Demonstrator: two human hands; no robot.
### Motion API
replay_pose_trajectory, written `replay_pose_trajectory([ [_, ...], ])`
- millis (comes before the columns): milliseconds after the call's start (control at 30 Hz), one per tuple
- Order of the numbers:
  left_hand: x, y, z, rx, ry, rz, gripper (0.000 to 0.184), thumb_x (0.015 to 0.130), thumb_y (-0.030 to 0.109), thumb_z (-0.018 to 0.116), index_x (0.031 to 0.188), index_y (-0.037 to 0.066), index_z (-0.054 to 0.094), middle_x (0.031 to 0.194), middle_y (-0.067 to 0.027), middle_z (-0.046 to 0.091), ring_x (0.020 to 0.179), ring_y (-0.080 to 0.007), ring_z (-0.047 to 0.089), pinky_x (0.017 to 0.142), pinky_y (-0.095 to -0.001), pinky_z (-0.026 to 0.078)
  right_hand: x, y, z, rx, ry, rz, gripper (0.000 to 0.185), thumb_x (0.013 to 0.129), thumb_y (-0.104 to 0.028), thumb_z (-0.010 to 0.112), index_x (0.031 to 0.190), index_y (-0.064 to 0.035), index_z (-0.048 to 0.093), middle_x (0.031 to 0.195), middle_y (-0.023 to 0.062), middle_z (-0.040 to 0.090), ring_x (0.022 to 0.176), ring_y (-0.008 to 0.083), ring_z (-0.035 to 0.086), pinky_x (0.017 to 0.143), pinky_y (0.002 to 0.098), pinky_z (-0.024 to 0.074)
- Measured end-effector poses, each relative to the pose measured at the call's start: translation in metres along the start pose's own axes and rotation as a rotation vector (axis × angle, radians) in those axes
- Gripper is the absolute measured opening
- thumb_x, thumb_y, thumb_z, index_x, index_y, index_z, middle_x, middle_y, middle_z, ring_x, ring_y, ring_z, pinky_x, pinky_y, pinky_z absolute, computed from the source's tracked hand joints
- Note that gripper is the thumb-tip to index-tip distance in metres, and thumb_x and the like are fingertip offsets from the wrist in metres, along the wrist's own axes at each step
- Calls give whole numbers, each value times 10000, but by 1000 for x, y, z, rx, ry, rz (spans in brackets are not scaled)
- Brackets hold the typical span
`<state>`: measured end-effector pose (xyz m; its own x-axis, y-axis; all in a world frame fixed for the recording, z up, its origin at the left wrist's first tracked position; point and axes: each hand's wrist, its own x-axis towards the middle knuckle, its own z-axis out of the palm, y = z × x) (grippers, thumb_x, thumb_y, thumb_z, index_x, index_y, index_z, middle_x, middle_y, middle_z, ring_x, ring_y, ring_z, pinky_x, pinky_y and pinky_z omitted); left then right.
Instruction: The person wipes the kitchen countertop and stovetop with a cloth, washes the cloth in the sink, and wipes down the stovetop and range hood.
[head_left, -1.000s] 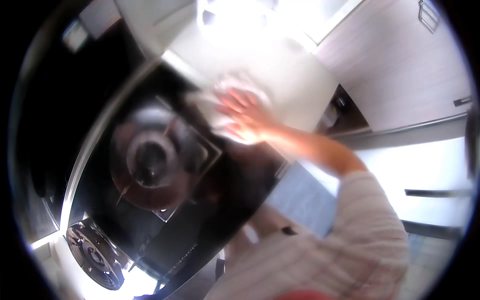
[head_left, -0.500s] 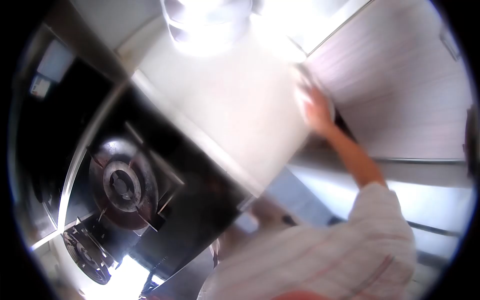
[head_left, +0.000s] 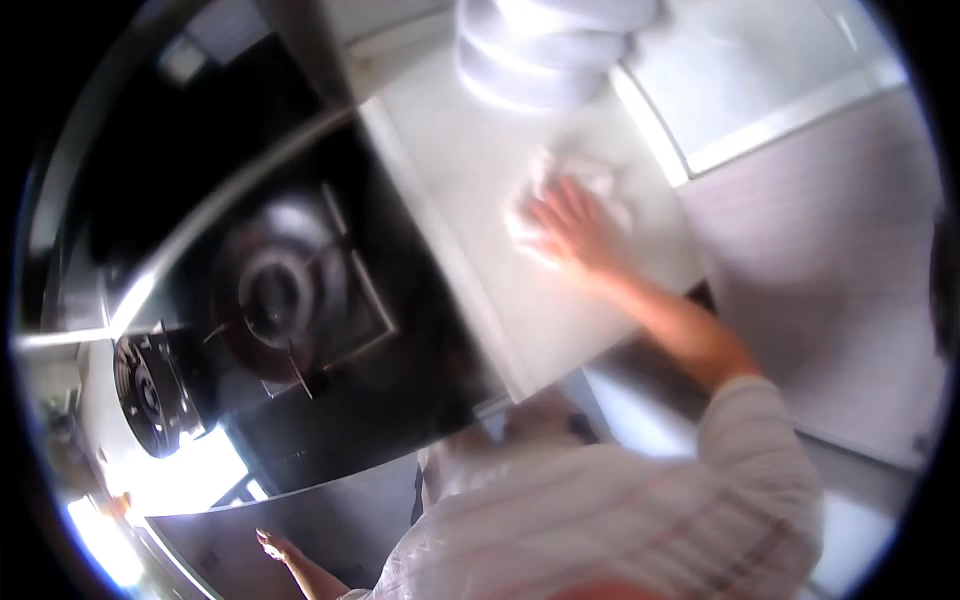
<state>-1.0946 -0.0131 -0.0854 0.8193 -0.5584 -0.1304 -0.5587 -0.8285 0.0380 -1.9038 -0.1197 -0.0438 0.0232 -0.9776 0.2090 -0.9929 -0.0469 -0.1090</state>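
Observation:
My right hand (head_left: 575,228) presses down on a crumpled white cloth (head_left: 525,215), which lies on the pale countertop (head_left: 480,180). Its fingers are spread across the cloth, and part of the cloth bulges out past the fingertips. Low at the left, well away from the counter, hangs my left hand (head_left: 272,545). It looks small and somewhat blurred, its fingers seem loosely apart, and I see nothing in it.
A black gas hob with a round burner (head_left: 275,300) is left of the pale countertop. Another burner (head_left: 150,390) sits farther left. Stacked white round objects (head_left: 550,55) stand at the counter's back. A light wood-like panel (head_left: 810,240) borders the right.
From the counter's right edge, my right hand has moved back over its middle with the cloth. My left hand has come into view at the lower left. The camera view has turned.

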Motion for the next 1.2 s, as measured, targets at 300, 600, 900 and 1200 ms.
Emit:
replay_pose_trajectory([
  [300,-89,-72,4,145,-54,-104,508,881,438,353,1172,49,501,1132,-178,536,1043,-349,497,882,-404,391,259,-46,86,-5,83,-1,481,863,-368,403,1272,-119,368,1344,114,313,1267,311,223,1014,470,170],
  [600,-75,-76,50,385,-252,198,519,891,445,317,1160,38,496,1201,-131,494,1121,-279,439,958,-351,329,202,-83,93,-47,23,-299,478,887,-336,381,1320,-143,311,1386,58,271,1301,271,169,1029,470,128],
  [900,-25,-69,95,90,-222,425,344,849,301,437,1035,38,557,1032,-171,554,978,-347,498,845,-416,395,-24,-219,10,84,-333,-253,492,802,-238,519,1232,-18,428,1335,140,327,1298,326,170,1040,490,89],
  [1200,-22,-151,85,28,-436,387,392,751,280,571,1081,68,557,1163,-177,504,1114,-324,437,947,-385,354,19,-453,63,242,-260,-391,519,839,-261,415,1295,-27,331,1360,157,272,1307,352,97,1029,524,59],
])
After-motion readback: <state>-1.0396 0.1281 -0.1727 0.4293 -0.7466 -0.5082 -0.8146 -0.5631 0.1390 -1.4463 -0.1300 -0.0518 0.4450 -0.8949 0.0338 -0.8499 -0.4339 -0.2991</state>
